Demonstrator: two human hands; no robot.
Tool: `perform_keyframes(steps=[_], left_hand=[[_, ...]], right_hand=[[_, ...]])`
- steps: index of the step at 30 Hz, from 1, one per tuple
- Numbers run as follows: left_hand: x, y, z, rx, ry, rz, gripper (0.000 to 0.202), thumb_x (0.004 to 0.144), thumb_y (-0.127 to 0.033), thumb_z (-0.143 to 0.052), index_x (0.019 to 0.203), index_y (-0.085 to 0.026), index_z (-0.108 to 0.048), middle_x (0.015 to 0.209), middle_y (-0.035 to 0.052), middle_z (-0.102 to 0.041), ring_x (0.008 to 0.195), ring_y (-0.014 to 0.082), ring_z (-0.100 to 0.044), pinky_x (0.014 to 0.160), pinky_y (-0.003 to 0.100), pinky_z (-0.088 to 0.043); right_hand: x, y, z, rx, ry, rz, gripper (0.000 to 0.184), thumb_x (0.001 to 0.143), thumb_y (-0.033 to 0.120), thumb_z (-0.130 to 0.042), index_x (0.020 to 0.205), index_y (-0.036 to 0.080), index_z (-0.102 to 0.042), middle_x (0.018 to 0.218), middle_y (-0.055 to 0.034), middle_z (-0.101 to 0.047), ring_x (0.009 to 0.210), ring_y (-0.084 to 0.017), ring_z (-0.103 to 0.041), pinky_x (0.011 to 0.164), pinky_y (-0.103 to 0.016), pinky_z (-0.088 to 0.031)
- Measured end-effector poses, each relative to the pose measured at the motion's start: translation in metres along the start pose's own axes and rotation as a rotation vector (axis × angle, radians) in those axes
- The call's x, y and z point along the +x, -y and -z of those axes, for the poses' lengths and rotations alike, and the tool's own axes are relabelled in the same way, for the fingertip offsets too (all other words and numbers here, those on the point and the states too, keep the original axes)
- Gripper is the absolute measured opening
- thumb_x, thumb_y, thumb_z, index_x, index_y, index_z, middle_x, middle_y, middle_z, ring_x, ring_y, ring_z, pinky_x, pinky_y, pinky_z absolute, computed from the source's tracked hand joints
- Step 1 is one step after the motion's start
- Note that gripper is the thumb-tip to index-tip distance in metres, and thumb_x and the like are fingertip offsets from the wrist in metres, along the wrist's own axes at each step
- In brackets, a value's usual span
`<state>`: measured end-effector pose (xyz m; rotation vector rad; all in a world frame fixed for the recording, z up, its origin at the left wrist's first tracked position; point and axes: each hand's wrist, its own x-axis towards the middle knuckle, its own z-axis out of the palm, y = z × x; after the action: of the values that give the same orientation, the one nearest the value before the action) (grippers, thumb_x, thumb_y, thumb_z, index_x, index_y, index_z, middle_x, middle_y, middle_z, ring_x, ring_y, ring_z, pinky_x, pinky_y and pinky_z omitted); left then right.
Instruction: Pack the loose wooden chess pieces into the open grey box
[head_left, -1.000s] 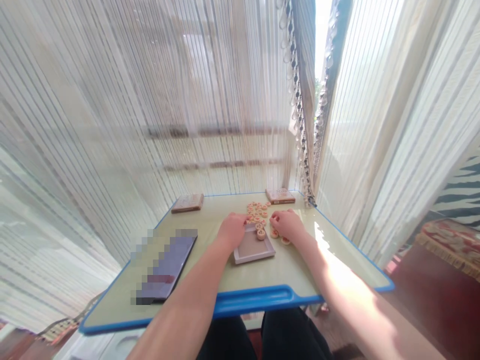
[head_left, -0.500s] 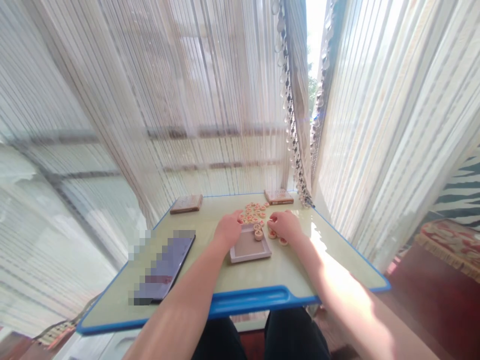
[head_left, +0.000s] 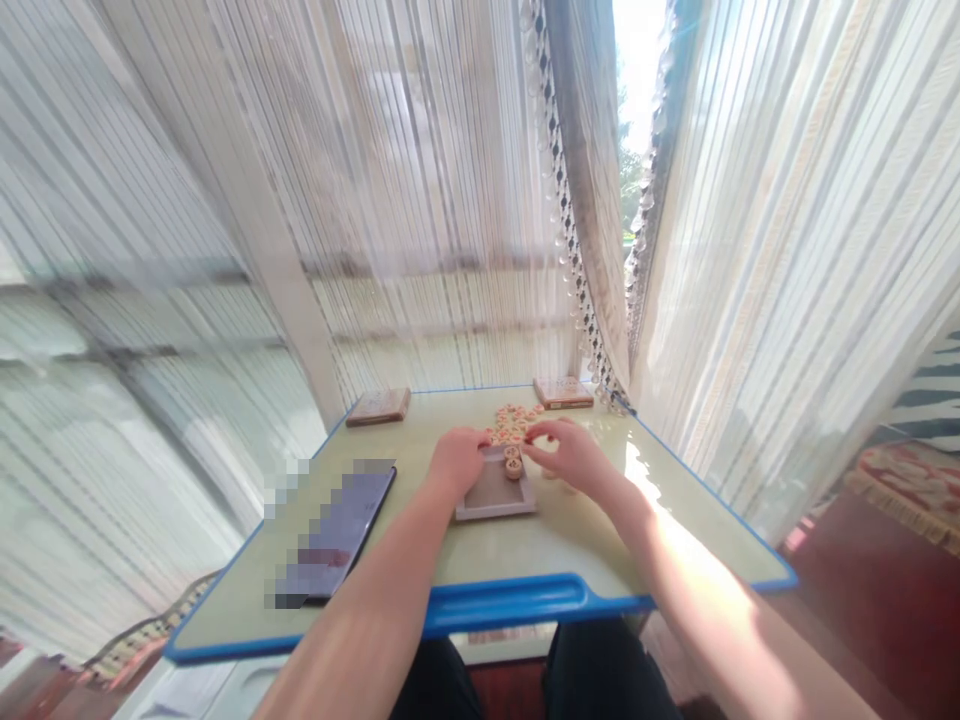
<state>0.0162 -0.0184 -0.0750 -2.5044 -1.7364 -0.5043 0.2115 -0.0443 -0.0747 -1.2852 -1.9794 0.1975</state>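
A shallow pale tray (head_left: 487, 500) lies on the table, with a few round wooden Chinese chess pieces (head_left: 513, 468) stacked at its right side. My left hand (head_left: 456, 462) is closed at the tray's far left corner, thumb and fingers against the rim. Just past the tray's far right corner, my right hand (head_left: 564, 452) pinches a chess piece, mostly covered by the fingertips. Beyond both hands spreads a loose group of chess pieces (head_left: 511, 418) with red markings. More pieces lie partly hidden under my right hand.
A tablet (head_left: 341, 535), partly pixelated, lies at the left of the blue-edged table (head_left: 510, 598). Flat boxes stand at the back left (head_left: 379, 407) and back right (head_left: 562, 392). Sheer curtains (head_left: 442, 200) hang behind the table.
My right hand has moved from the pieces right of the tray to the tray's far right corner. The tray has shifted slightly left, my left hand still at its corner.
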Motion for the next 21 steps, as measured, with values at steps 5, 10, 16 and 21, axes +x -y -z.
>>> perform_keyframes(steps=[5,10,16,21], left_hand=[[0.004,0.004,-0.006,-0.014,-0.004,-0.004,0.035,0.075,-0.009,-0.042,0.093,-0.023,-0.069,0.097,0.0033,-0.067,0.094,0.0175,-0.057,0.086,0.027,-0.041],[0.003,0.002,-0.003,-0.013,-0.005,0.003,0.036,0.076,-0.01,-0.041,0.094,-0.023,-0.069,0.098,0.0032,-0.067,0.095,0.0175,-0.056,0.087,0.027,-0.041],[0.0,-0.001,-0.002,-0.019,-0.005,-0.012,0.034,0.076,-0.012,-0.041,0.091,-0.023,-0.069,0.094,0.0031,-0.067,0.09,0.0177,-0.056,0.082,0.027,-0.042],[-0.003,-0.006,0.001,-0.053,0.016,-0.088,0.031,0.078,-0.015,-0.041,0.085,-0.025,-0.069,0.091,0.0027,-0.067,0.089,0.0178,-0.056,0.079,0.027,-0.042]], right_hand=[[-0.014,0.021,-0.01,0.033,0.238,0.289,0.015,0.075,0.023,-0.058,0.084,0.025,-0.069,0.078,0.0,-0.066,0.084,-0.016,-0.054,0.078,-0.027,-0.041],[-0.015,0.023,-0.02,-0.05,0.275,0.256,0.017,0.073,0.03,-0.062,0.087,0.027,-0.071,0.074,-0.0023,-0.063,0.085,-0.019,-0.052,0.072,-0.027,-0.042],[-0.013,0.022,-0.017,-0.024,0.313,0.351,0.01,0.075,0.028,-0.063,0.078,0.027,-0.072,0.083,0.0006,-0.066,0.082,-0.016,-0.051,0.079,-0.028,-0.04],[-0.015,0.022,-0.015,-0.102,0.272,0.304,0.019,0.069,0.037,-0.069,0.085,0.027,-0.071,0.102,-0.0029,-0.059,0.095,-0.021,-0.047,0.085,-0.034,-0.039]])
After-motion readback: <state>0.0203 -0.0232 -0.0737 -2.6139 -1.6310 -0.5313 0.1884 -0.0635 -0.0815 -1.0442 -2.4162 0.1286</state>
